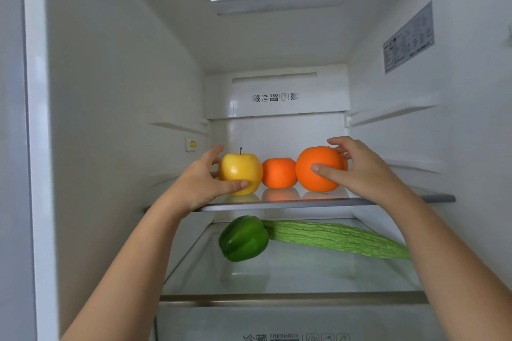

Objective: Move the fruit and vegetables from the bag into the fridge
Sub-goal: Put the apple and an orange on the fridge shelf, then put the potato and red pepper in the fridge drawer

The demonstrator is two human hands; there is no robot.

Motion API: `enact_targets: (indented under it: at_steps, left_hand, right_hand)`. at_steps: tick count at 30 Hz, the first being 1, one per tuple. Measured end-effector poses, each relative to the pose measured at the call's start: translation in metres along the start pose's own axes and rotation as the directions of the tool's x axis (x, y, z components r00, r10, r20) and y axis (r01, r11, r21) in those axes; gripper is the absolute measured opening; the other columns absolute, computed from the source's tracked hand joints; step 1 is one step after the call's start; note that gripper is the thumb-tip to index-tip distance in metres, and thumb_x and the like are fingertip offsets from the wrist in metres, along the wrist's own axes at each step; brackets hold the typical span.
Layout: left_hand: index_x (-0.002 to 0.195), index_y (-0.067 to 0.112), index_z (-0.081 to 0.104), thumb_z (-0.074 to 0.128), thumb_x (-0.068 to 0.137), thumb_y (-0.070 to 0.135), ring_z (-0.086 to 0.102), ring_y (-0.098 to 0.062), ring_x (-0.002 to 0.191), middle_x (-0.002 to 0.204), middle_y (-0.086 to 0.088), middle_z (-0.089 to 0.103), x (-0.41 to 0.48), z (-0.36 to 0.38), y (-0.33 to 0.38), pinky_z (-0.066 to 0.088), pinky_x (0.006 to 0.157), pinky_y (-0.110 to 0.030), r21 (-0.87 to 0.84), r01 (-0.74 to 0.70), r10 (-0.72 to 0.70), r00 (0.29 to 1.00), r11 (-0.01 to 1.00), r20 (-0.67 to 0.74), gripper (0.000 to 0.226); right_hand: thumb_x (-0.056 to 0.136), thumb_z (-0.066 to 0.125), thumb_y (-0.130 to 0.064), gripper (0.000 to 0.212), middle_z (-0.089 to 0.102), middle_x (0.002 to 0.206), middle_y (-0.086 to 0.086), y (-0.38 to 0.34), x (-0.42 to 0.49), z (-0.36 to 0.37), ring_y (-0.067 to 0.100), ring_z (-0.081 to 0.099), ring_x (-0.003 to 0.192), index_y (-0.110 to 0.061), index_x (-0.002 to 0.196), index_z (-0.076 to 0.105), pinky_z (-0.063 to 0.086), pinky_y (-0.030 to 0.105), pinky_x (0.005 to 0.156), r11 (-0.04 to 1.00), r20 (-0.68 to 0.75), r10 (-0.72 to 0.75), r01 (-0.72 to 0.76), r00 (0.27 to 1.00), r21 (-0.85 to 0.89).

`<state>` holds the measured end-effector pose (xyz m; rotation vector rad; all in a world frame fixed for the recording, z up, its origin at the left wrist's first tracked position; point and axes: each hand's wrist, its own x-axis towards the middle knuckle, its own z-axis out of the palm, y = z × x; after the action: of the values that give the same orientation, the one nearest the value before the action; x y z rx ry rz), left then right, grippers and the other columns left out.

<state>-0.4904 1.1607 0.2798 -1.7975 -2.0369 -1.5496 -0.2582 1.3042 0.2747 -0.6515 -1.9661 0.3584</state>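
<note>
Inside the open fridge, my left hand [206, 178] grips a yellow apple [240, 170] at the left of the upper glass shelf [277, 203]. My right hand [357, 167] grips a large orange [318, 169] at the shelf's right. Both fruits rest on or just above the glass. A smaller orange [279, 173] sits between them, touched by neither hand. A sliver of another orange fruit [345, 162] shows behind my right fingers. On the lower glass shelf [291, 279] lie a green bell pepper [243, 238] and a long green bitter gourd [338, 238]. The bag is out of view.
White fridge walls close in on both sides, with shelf rails on each. A vent panel [277, 97] covers the back wall. A label sticker [408, 37] is on the right wall. A drawer marked FRESHBOX [285, 336] lies below the lower shelf.
</note>
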Motion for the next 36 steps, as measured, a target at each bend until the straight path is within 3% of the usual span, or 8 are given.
enact_targets:
  at_steps: [6, 9, 12, 16, 22, 26, 32, 36]
  left_hand:
    - [0.138, 0.023, 0.033, 0.068, 0.079, 0.034, 0.045, -0.018, 0.122, 0.141, -0.002, 0.04, -0.024, -0.001, 0.007, 0.04, 0.09, -0.03, 0.092, -0.053, 0.069, 0.982, 0.994, -0.179, 0.069]
    - [0.128, 0.022, 0.046, 0.063, 0.082, 0.035, 0.048, -0.01, 0.116, 0.133, 0.002, 0.048, -0.049, -0.005, 0.007, 0.039, 0.089, -0.025, 0.146, -0.111, 0.153, 0.938, 0.983, -0.312, 0.05]
    - [0.118, 0.019, 0.056, 0.061, 0.084, 0.031, 0.049, -0.002, 0.106, 0.119, 0.006, 0.055, -0.082, -0.007, 0.007, 0.033, 0.08, -0.004, 0.315, -0.18, 0.296, 0.88, 0.932, -0.372, 0.036]
    - [0.109, 0.014, 0.06, 0.049, 0.08, 0.039, 0.05, -0.001, 0.102, 0.111, 0.006, 0.057, -0.129, -0.008, 0.004, 0.029, 0.084, 0.003, 0.414, -0.196, 0.37, 0.84, 0.889, -0.397, 0.04]
    - [0.11, 0.01, 0.06, 0.047, 0.084, 0.032, 0.056, -0.016, 0.103, 0.113, -0.002, 0.06, -0.2, -0.001, -0.012, 0.042, 0.085, -0.019, 0.537, -0.057, 0.323, 0.85, 0.842, -0.417, 0.036]
    - [0.108, 0.008, 0.062, 0.048, 0.086, 0.026, 0.057, -0.017, 0.102, 0.111, -0.004, 0.062, -0.247, -0.002, -0.022, 0.042, 0.088, -0.02, 0.585, 0.062, 0.29, 0.823, 0.809, -0.488, 0.032]
    - [0.106, 0.004, 0.064, 0.048, 0.087, 0.022, 0.058, -0.018, 0.099, 0.107, -0.006, 0.064, -0.323, -0.02, -0.032, 0.042, 0.088, -0.019, 0.65, 0.311, 0.201, 0.783, 0.693, -0.589, 0.03]
    - [0.105, 0.004, 0.065, 0.048, 0.087, 0.023, 0.061, -0.023, 0.098, 0.106, -0.007, 0.065, -0.379, -0.039, -0.032, 0.049, 0.083, -0.032, 0.665, 0.475, 0.128, 0.751, 0.576, -0.647, 0.031]
  right_hand:
    - [0.081, 0.064, -0.033, 0.045, 0.049, 0.123, 0.003, -0.024, -0.023, 0.015, 0.02, 0.04, 0.117, -0.019, 0.122, 0.053, 0.03, 0.025, 0.088, 0.988, -0.268, -0.151, 0.135, 0.951, -0.077]
    - [0.084, 0.061, -0.031, 0.035, 0.054, 0.114, 0.0, -0.04, -0.041, 0.031, 0.02, 0.045, 0.11, -0.018, 0.117, 0.059, 0.033, 0.027, 0.083, 0.968, -0.269, -0.25, 0.24, 0.93, -0.07]
    - [0.082, 0.05, -0.038, 0.036, 0.059, 0.104, 0.001, -0.06, -0.062, 0.047, 0.02, 0.051, 0.098, -0.015, 0.107, 0.063, 0.04, 0.031, 0.081, 0.93, -0.257, -0.368, 0.358, 0.894, -0.085]
    - [0.082, 0.046, -0.035, 0.039, 0.063, 0.105, 0.004, -0.08, -0.093, 0.075, 0.023, 0.054, 0.096, -0.011, 0.106, 0.066, 0.039, 0.03, 0.085, 0.901, -0.21, -0.433, 0.425, 0.877, -0.084]
    - [0.082, 0.052, -0.026, 0.029, 0.068, 0.096, 0.007, -0.1, -0.142, 0.116, 0.029, 0.061, 0.087, -0.007, 0.092, 0.07, 0.044, 0.043, 0.083, 0.845, -0.205, -0.526, 0.534, 0.825, -0.018]
    - [0.083, 0.052, -0.025, 0.027, 0.068, 0.095, 0.005, -0.116, -0.175, 0.138, 0.027, 0.062, 0.088, -0.007, 0.092, 0.07, 0.043, 0.049, 0.085, 0.81, -0.152, -0.567, 0.582, 0.809, 0.078]
    - [0.085, 0.052, -0.023, 0.028, 0.068, 0.094, 0.007, -0.143, -0.221, 0.17, 0.026, 0.061, 0.087, -0.004, 0.094, 0.07, 0.045, 0.039, 0.083, 0.719, -0.059, -0.657, 0.648, 0.752, 0.254]
    - [0.086, 0.051, -0.024, 0.029, 0.068, 0.096, 0.008, -0.176, -0.258, 0.189, 0.025, 0.063, 0.089, -0.003, 0.096, 0.069, 0.047, 0.036, 0.083, 0.659, -0.022, -0.697, 0.652, 0.717, 0.375]
